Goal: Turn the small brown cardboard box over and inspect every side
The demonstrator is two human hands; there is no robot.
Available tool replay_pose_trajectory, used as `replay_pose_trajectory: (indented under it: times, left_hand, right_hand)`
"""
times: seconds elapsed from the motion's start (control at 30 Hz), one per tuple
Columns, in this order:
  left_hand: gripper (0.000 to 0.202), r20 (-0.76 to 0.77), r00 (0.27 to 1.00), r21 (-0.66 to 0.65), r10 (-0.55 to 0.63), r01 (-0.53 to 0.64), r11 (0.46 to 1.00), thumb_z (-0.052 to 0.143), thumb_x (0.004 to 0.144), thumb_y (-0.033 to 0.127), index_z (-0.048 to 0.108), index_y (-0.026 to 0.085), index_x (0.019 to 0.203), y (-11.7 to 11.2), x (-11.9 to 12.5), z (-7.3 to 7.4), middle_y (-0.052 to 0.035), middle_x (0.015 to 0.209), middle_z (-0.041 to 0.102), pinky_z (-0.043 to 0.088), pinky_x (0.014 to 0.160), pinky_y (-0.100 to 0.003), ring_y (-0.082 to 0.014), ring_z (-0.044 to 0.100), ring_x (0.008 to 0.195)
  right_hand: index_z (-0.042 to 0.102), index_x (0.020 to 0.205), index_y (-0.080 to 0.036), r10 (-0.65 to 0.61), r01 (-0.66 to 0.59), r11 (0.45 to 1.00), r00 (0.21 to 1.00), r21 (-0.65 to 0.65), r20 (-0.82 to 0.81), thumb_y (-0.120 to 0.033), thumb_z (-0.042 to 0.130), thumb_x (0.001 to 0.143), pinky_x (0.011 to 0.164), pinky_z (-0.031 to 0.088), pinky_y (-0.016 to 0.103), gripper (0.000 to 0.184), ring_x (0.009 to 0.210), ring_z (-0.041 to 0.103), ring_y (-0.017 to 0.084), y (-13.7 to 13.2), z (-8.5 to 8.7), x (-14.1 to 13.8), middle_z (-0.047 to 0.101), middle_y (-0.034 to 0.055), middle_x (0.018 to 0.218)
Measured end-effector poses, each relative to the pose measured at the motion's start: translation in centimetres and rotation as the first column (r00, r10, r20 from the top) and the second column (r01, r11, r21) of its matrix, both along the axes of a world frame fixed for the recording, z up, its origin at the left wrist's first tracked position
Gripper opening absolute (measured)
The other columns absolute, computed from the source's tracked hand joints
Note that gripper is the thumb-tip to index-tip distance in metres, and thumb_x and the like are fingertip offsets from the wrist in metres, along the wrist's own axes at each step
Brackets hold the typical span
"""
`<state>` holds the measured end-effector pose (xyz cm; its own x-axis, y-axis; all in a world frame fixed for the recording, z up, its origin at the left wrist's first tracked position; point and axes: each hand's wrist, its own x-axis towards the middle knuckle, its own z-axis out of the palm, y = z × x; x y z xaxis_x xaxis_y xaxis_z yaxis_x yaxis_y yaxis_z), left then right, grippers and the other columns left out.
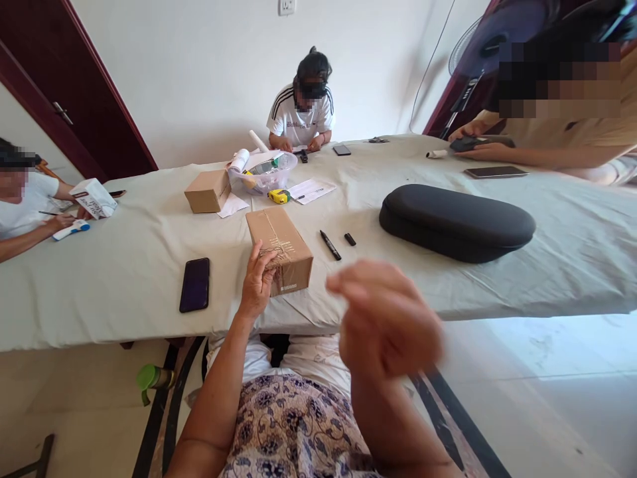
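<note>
Head view: the left hand (257,282) curls its fingers against the side of a brown cardboard box bound with clear tape (279,251) at the bench's near edge (124,292), while the blurred right hand (385,318), loosely curled, holds nothing visible just beside it, near a black marker pen (330,245).

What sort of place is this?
Probably an indoor shared workroom, maybe for packing: people sit around a long cloth-covered table with a taped cardboard box, a yellow tape measure and a phone.
</note>
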<state>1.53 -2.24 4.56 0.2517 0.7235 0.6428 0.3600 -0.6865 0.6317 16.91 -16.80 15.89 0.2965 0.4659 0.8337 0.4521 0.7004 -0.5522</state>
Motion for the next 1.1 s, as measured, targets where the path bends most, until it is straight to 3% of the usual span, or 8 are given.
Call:
replay_pose_trajectory:
  times: [0.07,0.17,0.27,0.37,0.6,0.77,0.93,1.1]
  left_hand:
    - [0.034,-0.005,1.000,0.000,-0.012,0.012,1.000,0.045,0.100,0.035,0.057,0.025,0.129,0.0,-0.1,0.2,-0.0122,0.160,0.034,0.037,0.117,-0.043,-0.0251,0.036,0.147]
    - [0.035,-0.010,1.000,0.012,-0.027,0.027,1.000,0.046,0.099,0.037,0.058,0.023,0.128,0.0,-0.2,0.5,-0.0137,0.158,0.036,0.038,0.116,-0.046,-0.0261,0.037,0.146]
    - [0.039,0.002,1.000,0.014,-0.030,0.030,0.999,0.051,0.097,0.043,0.058,0.022,0.128,0.0,0.0,0.8,-0.0154,0.158,0.037,0.039,0.115,-0.046,-0.0270,0.038,0.146]
    - [0.039,0.027,1.000,-0.012,0.015,-0.015,1.000,0.051,0.096,0.047,0.062,0.022,0.124,0.0,0.4,0.9,-0.0141,0.156,0.040,0.040,0.115,-0.044,-0.0258,0.041,0.144]
    - [0.040,0.062,0.997,-0.019,0.041,-0.040,0.999,0.045,0.098,0.049,0.064,0.022,0.121,0.1,1.0,0.7,-0.0123,0.155,0.043,0.038,0.116,-0.044,-0.0247,0.043,0.143]
    - [0.040,0.070,0.998,-0.032,0.000,0.002,0.999,0.041,0.100,0.046,0.061,0.023,0.127,0.3,0.7,0.1,-0.0116,0.157,0.039,0.034,0.119,-0.044,-0.0245,0.040,0.145]
    - [0.050,0.118,0.993,-0.063,-0.011,0.018,0.998,0.043,0.100,0.045,0.042,0.029,0.146,0.5,0.6,-1.7,-0.0088,0.163,0.030,0.028,0.122,-0.043,-0.0226,0.027,0.151]
    - [0.074,0.258,0.964,-0.229,-0.063,0.124,0.965,0.051,0.095,0.050,0.016,0.027,0.157,0.5,0.1,-3.8,-0.0137,0.163,0.029,0.040,0.115,-0.038,-0.0241,0.037,0.147]
  right_hand:
    - [0.063,0.117,-0.035,-0.073,0.075,0.995,0.997,-0.072,0.025,-0.041,0.056,0.094,0.101,0.050,0.053,0.025,0.116,0.060,0.027,4.4,-1.3,0.8,0.065,0.0062,0.117]
    - [0.058,0.125,-0.027,-0.152,0.158,0.951,0.987,-0.265,0.044,-0.051,0.062,0.088,0.109,0.042,0.056,0.044,0.129,0.050,0.031,9.2,-4.6,1.3,0.056,0.0123,0.134]
    - [0.056,0.126,-0.023,-0.135,0.132,0.908,0.991,-0.397,0.020,-0.058,0.063,0.084,0.109,0.041,0.055,0.056,0.130,0.050,0.032,11.5,-8.3,0.8,0.056,0.0154,0.134]
    - [0.055,0.127,-0.021,-0.094,0.067,0.895,0.995,-0.441,-0.039,-0.058,0.060,0.086,0.103,0.046,0.050,0.055,0.120,0.057,0.030,12.0,-10.5,0.3,0.062,0.0146,0.128]
    - [0.062,0.122,-0.026,-0.008,-0.017,0.911,0.998,-0.412,-0.059,-0.054,0.046,0.094,0.104,0.046,0.045,0.042,0.116,0.060,0.025,11.9,-10.7,1.4,0.067,0.0086,0.124]
    - [0.064,0.125,-0.026,0.067,-0.137,0.908,0.980,-0.397,-0.186,-0.057,0.040,0.097,0.111,0.040,0.046,0.049,0.125,0.057,0.024,12.0,-11.2,2.2,0.066,0.0075,0.130]
    - [0.065,0.123,-0.026,0.097,-0.182,0.899,0.970,-0.399,-0.222,-0.064,0.041,0.093,0.113,0.039,0.048,0.054,0.126,0.056,0.025,12.1,-11.8,2.5,0.065,0.0079,0.132]
    - [0.064,0.124,-0.025,0.097,-0.182,0.901,0.969,-0.394,-0.227,-0.062,0.041,0.095,0.113,0.038,0.046,0.052,0.126,0.055,0.024,12.3,-12.2,2.4,0.064,0.0074,0.133]
